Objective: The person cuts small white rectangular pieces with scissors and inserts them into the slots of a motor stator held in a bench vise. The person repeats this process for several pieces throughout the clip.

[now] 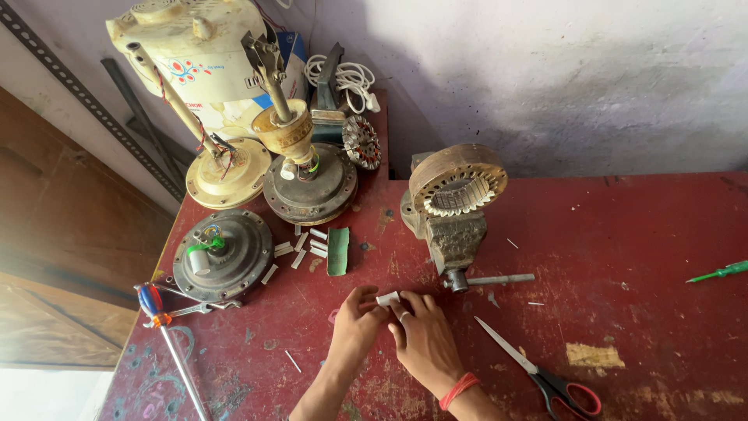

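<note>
A small white strip of insulation paper (387, 298) is held between both hands just above the red workbench (639, 234), in front of the bench vise (454, 238). The left hand (354, 323) is closed on the left end of the strip with thumb and fingertips; the right hand (421, 335) is also pinched on it, its fingers curled over the right end. In the vise a stator core (456, 185) is clamped, its slots facing up and partly lined with white pieces. More cut strips (300, 248) are laid near a green sheet (338, 251), to the left of the vise. Scissors with red handles (545, 374) are lying to the right of the hands.

For a clean fold, the strip should probably be kept straight between the fingertips and pressed evenly along its length, so that no crooked crease is made. The pinch should be light, because thin paper is torn easily.
</note>
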